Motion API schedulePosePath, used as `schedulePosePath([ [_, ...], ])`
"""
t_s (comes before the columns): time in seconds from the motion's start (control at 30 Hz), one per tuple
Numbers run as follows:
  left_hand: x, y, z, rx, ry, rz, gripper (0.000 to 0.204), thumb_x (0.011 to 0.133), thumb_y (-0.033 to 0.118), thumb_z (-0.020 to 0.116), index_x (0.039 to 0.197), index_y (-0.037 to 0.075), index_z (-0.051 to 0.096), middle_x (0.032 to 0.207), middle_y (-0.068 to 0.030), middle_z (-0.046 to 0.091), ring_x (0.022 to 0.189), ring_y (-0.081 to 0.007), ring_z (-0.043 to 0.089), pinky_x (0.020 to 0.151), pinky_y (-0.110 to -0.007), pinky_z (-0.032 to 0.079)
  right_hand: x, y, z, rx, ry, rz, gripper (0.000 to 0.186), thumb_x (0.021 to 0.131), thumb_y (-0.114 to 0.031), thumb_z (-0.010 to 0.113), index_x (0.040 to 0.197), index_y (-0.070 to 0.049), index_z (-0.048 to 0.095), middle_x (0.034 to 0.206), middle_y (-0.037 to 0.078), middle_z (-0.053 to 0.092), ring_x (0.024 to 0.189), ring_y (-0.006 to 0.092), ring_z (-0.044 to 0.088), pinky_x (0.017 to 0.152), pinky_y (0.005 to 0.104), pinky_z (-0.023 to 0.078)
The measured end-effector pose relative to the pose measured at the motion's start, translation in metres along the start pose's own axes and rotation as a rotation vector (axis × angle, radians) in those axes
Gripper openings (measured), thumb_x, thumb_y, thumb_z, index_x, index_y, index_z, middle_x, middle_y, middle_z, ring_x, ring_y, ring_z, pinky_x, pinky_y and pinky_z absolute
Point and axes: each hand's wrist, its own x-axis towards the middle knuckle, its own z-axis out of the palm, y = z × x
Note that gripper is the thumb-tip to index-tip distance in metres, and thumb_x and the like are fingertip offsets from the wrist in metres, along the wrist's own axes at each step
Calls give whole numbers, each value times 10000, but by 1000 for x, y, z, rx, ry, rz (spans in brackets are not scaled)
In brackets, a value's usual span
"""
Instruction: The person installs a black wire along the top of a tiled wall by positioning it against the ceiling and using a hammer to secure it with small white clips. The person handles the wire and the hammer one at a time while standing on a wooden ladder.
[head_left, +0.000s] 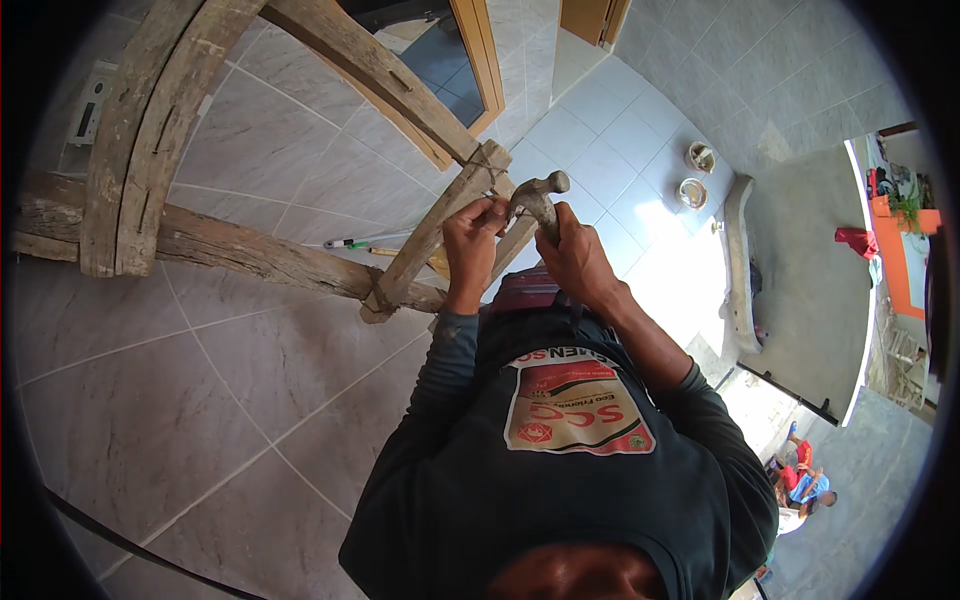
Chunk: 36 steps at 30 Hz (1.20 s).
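My right hand point(582, 258) is closed round the handle of a claw hammer point(540, 204), held up in front of my body. The steel head is uppermost, with its claw side toward my left hand point(472, 240). That hand is raised beside the head, its thumb and fingertips pinched together close to the claw. Whatever sits between those fingertips is too small or hidden to name. Right behind my left hand stands a worn wooden frame point(425, 235), its short crosspiece joined to rough timbers near the wrist.
Old wooden beams point(250, 240) and upright posts point(150, 130) fill the left side, against a grey tiled wall point(140, 390). A wood-framed opening point(440, 60) lies behind. Two buckets point(692, 193) stand on the pale tiled floor point(600, 140). People point(803, 485) are far off at lower right.
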Motion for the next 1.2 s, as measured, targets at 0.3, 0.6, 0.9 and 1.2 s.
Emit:
schedulePosePath([
  [0.3,10,13,-17,-116,-19,-152,64,874,-3,629,879,-37,683,727,-15,605,607,-88,505,600,-226,408,6,-9,5,-6,28,-83,247,901,-165,630,940,30,483,660,198,567,584,298,583,573,403,442],
  [0.6,-5,38,-10,-320,92,-74,131,903,71,644,887,-52,687,721,-26,601,626,-85,480,606,-216,367,6,-36,12,228,87,94,351,890,-277,703,963,32,555,631,57,495,557,156,475,548,330,400],
  [0.9,-3,31,-35,-189,-46,-62,162,893,94,679,967,-49,701,750,-20,622,670,-86,523,646,-228,415,11,-35,4,80,-44,24,324,899,-273,688,895,21,551,645,122,555,578,174,512,573,355,425],
  [1.2,-6,26,-40,-105,-56,34,178,860,78,715,981,-51,698,792,-40,652,688,-88,548,664,-233,441,12,-32,9,185,-77,9,330,896,-266,688,919,24,532,617,84,517,558,202,548,550,385,429],
])
